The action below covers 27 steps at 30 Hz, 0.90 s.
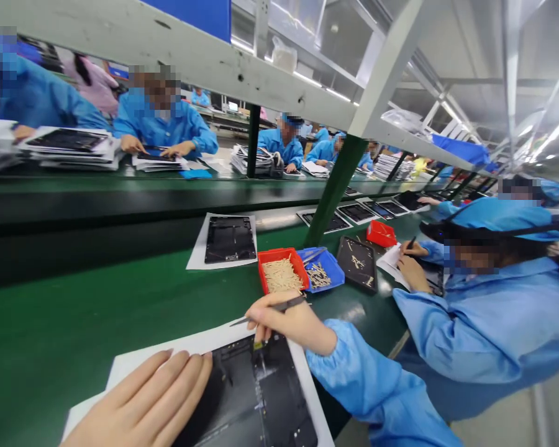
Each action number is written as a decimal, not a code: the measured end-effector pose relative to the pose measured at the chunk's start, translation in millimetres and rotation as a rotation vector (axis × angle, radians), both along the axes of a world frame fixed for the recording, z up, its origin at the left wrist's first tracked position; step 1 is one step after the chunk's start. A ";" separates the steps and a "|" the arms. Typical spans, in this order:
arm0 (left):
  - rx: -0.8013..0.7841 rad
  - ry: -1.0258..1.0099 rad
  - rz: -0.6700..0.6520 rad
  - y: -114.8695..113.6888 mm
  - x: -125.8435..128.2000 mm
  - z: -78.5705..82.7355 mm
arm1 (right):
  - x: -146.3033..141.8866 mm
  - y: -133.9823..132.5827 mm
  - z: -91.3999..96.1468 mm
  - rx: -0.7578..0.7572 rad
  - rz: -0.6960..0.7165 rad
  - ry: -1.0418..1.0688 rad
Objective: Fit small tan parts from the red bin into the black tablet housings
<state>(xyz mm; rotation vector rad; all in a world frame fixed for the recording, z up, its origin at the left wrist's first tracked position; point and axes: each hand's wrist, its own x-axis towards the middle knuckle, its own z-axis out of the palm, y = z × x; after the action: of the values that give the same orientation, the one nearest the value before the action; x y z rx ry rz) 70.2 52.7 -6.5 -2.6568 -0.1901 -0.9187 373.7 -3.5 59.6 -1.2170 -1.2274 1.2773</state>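
Note:
A black flat panel [261, 397] lies on a white sheet [130, 366] at the near edge of the green bench. My left hand [149, 400] rests flat on the panel's left part, fingers stretched out and together. My right hand [291, 323], in a blue sleeve, is closed on thin dark tweezers [270, 308] whose tip points left, and its fingers touch the panel's top edge, where a small yellow-green piece shows.
A red tray [282, 273] of pale sticks and a blue tray [321, 268] of small parts stand beyond my right hand. Another black panel on white paper [228, 239] lies further back. A co-worker in blue [494, 298] works at my right; others sit across the conveyor.

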 end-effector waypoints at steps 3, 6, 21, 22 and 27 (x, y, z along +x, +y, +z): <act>0.003 0.000 0.020 -3.4 -2.8 0.8 | -25.9 -5.6 -0.3 0.019 0.033 -0.028; 0.007 -0.002 0.017 -4.3 -3.4 4.2 | -36.9 -8.4 -5.4 0.041 0.055 -0.001; -0.340 -0.159 0.084 -4.6 -0.1 12.3 | -40.1 -7.6 -13.8 0.032 0.075 0.057; -0.483 -0.191 0.095 -3.6 2.6 17.8 | -39.5 -7.1 -14.6 0.028 0.080 0.086; -1.275 -0.222 0.137 -10.6 15.7 36.1 | -44.0 -8.5 -22.5 -0.070 0.173 0.255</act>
<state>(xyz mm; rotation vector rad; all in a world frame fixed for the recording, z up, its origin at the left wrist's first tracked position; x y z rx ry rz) 85.9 42.1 29.6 -3.4915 -1.3984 -1.3225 329.7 -11.9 37.1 -0.9768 -1.1269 1.5620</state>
